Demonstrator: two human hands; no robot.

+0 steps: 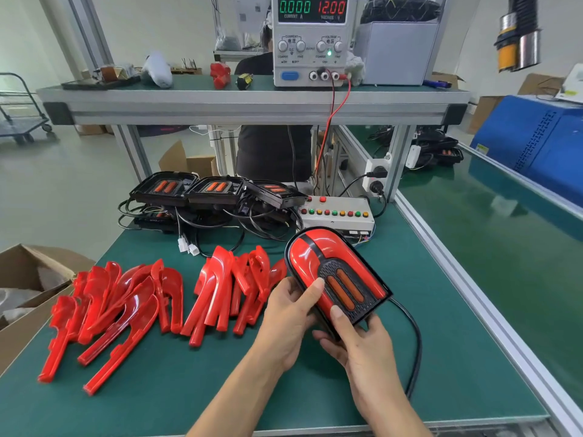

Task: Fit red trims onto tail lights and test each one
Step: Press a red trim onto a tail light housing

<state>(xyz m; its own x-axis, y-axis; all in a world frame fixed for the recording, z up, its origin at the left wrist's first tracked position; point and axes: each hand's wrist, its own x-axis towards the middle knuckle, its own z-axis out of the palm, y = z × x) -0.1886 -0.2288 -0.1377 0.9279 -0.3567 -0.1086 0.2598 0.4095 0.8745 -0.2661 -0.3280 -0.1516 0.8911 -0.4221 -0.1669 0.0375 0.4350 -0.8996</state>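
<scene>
Trim seated on tail light point(337, 275), gripped above bench by left hand point(290, 310) and right hand point(356, 339), thumbs pressing. Untested: supply point(310, 39) reads zero current. Loose trims point(132, 307), bare lights point(214, 192) pending.

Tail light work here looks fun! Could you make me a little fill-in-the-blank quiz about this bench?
1. Both hands grip one tail light above the ____ mat.
2. The power supply shows 12.00 in ____ digits.
3. Loose red trims lie to the ____ of the left hand.
4. The right hand holds the light's ____ end.

Missing words: green; red; left; lower
</scene>
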